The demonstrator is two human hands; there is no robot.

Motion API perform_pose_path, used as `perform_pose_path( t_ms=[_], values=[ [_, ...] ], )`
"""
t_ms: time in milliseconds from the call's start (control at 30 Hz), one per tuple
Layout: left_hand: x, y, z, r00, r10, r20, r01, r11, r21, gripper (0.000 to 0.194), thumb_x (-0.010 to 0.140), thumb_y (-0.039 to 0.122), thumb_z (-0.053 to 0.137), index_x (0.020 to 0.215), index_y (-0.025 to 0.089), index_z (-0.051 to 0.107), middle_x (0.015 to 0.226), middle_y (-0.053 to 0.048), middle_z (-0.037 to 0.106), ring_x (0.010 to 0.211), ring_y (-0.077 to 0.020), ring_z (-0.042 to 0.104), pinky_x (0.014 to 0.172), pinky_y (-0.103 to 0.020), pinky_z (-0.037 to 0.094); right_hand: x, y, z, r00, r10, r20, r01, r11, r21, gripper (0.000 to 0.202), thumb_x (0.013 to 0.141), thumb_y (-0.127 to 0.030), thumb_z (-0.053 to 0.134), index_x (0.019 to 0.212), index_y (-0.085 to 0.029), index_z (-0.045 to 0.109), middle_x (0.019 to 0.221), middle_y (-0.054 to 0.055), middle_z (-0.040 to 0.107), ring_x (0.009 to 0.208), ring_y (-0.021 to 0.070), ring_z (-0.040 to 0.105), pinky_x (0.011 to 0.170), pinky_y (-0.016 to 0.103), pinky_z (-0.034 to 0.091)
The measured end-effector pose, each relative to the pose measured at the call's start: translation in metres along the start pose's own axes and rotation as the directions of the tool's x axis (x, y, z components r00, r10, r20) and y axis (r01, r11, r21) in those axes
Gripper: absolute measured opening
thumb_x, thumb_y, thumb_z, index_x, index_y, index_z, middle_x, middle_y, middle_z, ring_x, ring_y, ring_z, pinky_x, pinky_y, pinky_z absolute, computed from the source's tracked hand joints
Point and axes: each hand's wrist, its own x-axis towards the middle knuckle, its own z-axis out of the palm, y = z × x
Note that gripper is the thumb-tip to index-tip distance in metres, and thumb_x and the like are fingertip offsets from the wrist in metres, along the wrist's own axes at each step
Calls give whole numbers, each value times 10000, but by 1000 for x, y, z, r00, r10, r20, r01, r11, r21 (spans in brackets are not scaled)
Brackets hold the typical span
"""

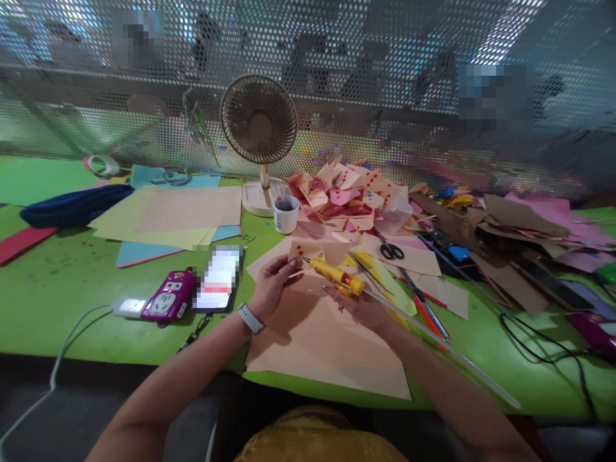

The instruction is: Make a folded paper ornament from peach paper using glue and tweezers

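My left hand, with a pale watch band on its wrist, pinches a small peach piece of paper marked with red diamonds. In my right hand is a yellow hot glue gun. Its nozzle points left and is close to the paper by my left fingertips; whether they touch I cannot tell. A long translucent glue stick sticks out of the gun's back end and runs over my right forearm side. Beneath both hands lies a large peach sheet on the green table.
Scissors, a cutter and paper scraps lie to the right. Behind are a white cup, a fan and a heap of folded paper. A phone and a purple power strip lie left.
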Motion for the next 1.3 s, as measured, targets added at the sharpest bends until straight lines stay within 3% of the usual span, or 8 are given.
perform_pose_path(
  t_ms=[267, 733, 933, 1300],
  values=[
    [0, -1, 0, 1000, 8, 12, -8, 1000, 8, 308, 630, 377, 856, 857, 199, 748, 870, -18, 715, 820, -146, 673, 815, -313, 565, -3, -2, 6, 999, -43, 1, 43, 998, -52, 276, 718, -439, 710, 812, -181, 695, 666, 50, 645, 539, 153, 571, 493, 288, 488],
    [-1, 1, 1, 1000, 4, 9, -4, 1000, 10, 323, 620, 381, 860, 856, 193, 743, 867, -21, 716, 821, -149, 668, 820, -326, 562, -4, -3, 8, 997, -36, -72, 30, 996, -80, 298, 678, -417, 724, 864, -185, 701, 760, 80, 669, 563, 169, 580, 484, 299, 504],
    [0, 0, 1, 1000, 3, 2, -3, 1000, 5, 327, 617, 375, 861, 860, 192, 740, 874, -22, 717, 829, -153, 671, 817, -328, 563, -7, -10, 6, 998, -70, -5, 69, 992, -106, 252, 720, -429, 696, 805, -191, 690, 656, 44, 628, 517, 146, 539, 459, 281, 475],
    [-1, 0, 1, 1000, 10, 22, -10, 1000, 5, 303, 635, 372, 853, 858, 198, 746, 877, -24, 718, 833, -145, 667, 801, -297, 570, -7, -10, 6, 995, -97, 13, 97, 988, -118, 296, 730, -462, 694, 706, -184, 595, 556, -13, 493, 471, 109, 454, 429, 265, 426]
  ],
)
